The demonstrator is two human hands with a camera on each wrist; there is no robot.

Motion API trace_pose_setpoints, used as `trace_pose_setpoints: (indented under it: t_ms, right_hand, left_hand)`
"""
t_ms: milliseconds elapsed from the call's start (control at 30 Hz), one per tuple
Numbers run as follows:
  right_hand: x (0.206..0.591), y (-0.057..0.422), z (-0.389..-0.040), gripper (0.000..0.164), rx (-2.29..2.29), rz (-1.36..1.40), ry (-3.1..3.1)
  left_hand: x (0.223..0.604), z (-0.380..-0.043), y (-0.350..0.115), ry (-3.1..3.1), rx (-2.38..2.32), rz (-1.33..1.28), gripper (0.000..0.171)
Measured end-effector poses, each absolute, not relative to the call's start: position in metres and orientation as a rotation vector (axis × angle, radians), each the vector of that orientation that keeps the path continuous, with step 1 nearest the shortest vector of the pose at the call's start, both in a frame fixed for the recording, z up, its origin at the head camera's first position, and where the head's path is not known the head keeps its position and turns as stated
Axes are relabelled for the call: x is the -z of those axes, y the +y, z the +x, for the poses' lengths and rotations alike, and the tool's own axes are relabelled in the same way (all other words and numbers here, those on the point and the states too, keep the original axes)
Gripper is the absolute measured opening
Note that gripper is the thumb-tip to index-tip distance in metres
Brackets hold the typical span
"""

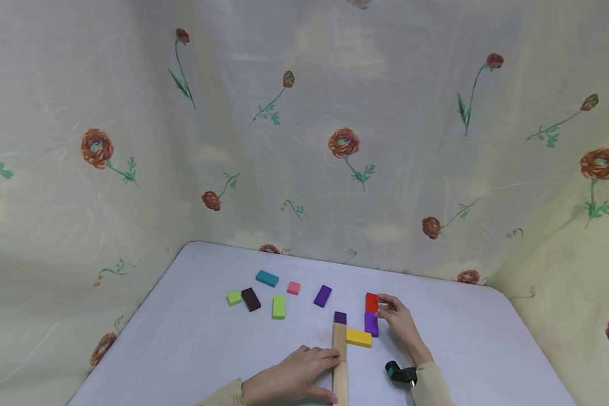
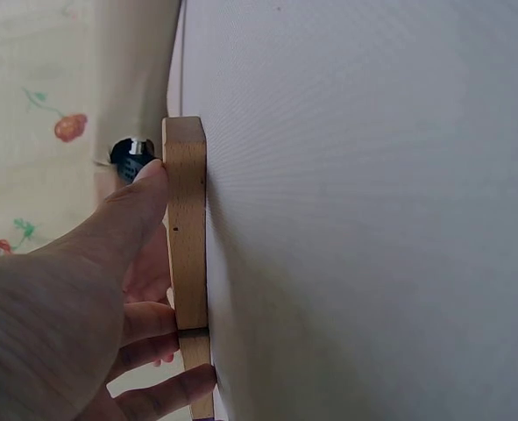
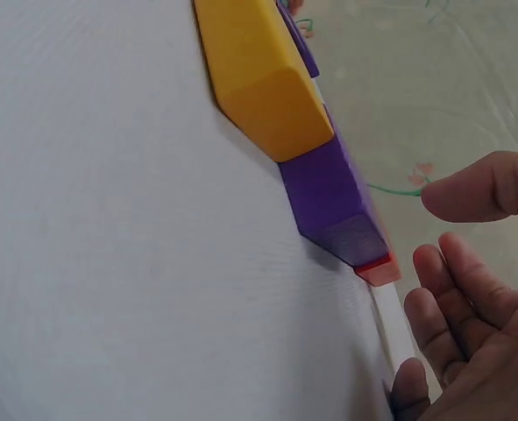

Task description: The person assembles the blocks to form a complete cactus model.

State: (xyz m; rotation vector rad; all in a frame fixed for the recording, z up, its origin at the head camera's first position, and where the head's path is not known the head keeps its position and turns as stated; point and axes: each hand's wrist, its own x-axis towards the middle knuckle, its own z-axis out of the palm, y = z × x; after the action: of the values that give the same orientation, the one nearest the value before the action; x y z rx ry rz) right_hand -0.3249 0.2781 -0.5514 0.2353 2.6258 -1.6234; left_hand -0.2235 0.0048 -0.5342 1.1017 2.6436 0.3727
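Note:
My left hand (image 1: 299, 375) rests along two plain wooden blocks laid end to end. In the left wrist view, its thumb and fingers touch the nearer wooden block (image 2: 187, 237), and one finger reaches across the farther wooden block (image 2: 195, 355). A dark purple block (image 1: 340, 317) caps the far end of this row. From its right side juts a yellow block (image 1: 358, 338), with a violet block (image 1: 371, 324) at its outer end and a red block (image 1: 371, 301) beyond. Beside the red block is my right hand (image 1: 401, 327), its thumb and fingers spread apart in the right wrist view.
Farther back lie loose blocks: a teal block (image 1: 267, 278), a pink block (image 1: 294, 288), a dark brown block (image 1: 251, 299), a purple block (image 1: 322, 296) and two lime green ones. A black device (image 1: 401, 373) shows by the right wrist. Flowered cloth (image 1: 304, 141) surrounds the white table (image 1: 193, 327).

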Motion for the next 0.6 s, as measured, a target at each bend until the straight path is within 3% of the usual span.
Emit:
trace_pose_setpoints:
  t_ms: [600]
  right_hand:
    - [0.5568, 0.2775, -0.3212, 0.054, 1.511, 0.056, 2.716]
  left_hand:
    - [0.5315, -0.2319, 0.003, 2.613, -0.4, 1.195, 0.073]
